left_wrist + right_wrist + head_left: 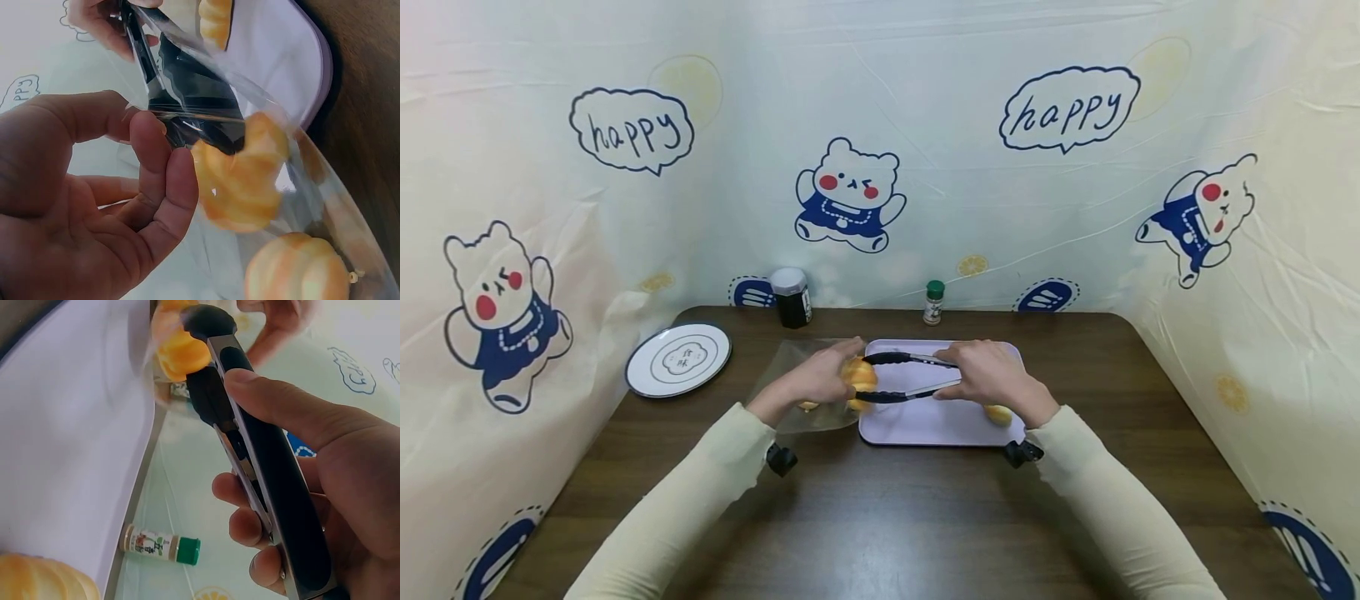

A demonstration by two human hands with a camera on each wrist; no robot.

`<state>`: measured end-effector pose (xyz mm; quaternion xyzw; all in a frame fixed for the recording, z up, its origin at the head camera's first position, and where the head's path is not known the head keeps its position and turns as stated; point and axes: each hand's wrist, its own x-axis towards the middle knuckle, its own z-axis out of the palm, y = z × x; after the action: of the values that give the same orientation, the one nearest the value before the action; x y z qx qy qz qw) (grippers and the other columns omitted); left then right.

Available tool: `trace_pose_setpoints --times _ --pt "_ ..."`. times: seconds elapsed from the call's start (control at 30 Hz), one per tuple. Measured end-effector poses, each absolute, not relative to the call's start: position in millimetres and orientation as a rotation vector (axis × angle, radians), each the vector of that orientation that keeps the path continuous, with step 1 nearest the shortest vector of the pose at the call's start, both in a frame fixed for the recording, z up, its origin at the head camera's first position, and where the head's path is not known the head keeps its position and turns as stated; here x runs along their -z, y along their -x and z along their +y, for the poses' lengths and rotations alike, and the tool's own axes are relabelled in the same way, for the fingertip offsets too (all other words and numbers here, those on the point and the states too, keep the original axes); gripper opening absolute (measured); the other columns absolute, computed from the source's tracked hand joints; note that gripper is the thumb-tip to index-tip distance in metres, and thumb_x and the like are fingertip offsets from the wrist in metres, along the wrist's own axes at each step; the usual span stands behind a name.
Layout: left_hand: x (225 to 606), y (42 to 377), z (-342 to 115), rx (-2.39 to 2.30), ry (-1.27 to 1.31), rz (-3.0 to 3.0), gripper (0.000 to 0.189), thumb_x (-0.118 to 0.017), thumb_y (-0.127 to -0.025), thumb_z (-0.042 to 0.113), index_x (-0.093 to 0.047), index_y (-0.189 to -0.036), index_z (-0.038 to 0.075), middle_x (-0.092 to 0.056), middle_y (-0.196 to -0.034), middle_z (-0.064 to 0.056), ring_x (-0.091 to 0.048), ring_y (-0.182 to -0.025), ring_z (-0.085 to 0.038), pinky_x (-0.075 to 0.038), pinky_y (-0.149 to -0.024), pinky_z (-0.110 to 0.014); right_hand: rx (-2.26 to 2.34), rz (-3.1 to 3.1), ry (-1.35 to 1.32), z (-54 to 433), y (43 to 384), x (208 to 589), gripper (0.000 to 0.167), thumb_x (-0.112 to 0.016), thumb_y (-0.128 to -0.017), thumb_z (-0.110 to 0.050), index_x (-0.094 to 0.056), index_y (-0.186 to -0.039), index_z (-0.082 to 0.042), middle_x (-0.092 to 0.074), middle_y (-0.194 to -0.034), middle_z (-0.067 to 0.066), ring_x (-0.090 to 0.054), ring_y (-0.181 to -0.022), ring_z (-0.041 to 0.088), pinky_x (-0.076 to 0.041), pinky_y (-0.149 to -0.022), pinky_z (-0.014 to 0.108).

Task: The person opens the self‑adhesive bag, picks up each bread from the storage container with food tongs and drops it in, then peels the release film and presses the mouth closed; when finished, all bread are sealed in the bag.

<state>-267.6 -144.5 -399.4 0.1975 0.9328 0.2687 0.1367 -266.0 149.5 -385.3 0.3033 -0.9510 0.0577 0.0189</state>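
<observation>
My left hand [820, 375] pinches the rim of a clear plastic bag [786, 367] between thumb and fingers. In my right hand [996, 375] is a pair of tongs [278, 487] with black tips, the thumb lying along one arm. Those tips reach into the bag's mouth in the left wrist view and meet a golden bread roll [240, 187]; whether they still squeeze it I cannot tell. Another bread roll [299, 269] lies deeper in the bag. A further roll [997, 414] sits on the lilac tray [910, 429], below my right hand.
A white plate [655, 367] with a dark rim stands at the table's left. Along the back edge are a dark jar [793, 308] with a pale lid and a small green-capped shaker [933, 304]. A printed cloth [955, 208] surrounds the brown table [865, 517].
</observation>
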Motion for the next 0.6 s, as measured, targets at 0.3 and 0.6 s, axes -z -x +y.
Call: trace_pose_setpoints --times 0.3,0.6 --pt "397 266 -136 -0.811 -0.559 2.675 0.093 -0.069 -0.076 0.004 -0.025 -0.158 0.007 -0.019 -0.168 -0.010 -0.054 -0.127 -0.029 -0.050 -0.080 -0.032 -0.171 -2.923 -0.968 134 265 391 0.063 -0.078 -0.079 -0.055 -0.069 -0.127 -0.015 -0.074 -0.116 0.005 -0.068 -0.087 0.017 -0.057 -0.074 0.034" --pt "397 267 -136 -0.817 -0.562 2.713 0.093 -0.069 -0.075 0.007 -0.026 -0.158 0.006 -0.021 -0.167 -0.009 -0.042 -0.138 -0.026 -0.046 -0.094 -0.036 -0.151 -3.014 -0.872 123 267 399 0.067 -0.078 -0.078 -0.058 -0.068 -0.129 -0.017 -0.073 -0.116 0.003 -0.069 -0.097 0.021 -0.057 -0.081 0.040"
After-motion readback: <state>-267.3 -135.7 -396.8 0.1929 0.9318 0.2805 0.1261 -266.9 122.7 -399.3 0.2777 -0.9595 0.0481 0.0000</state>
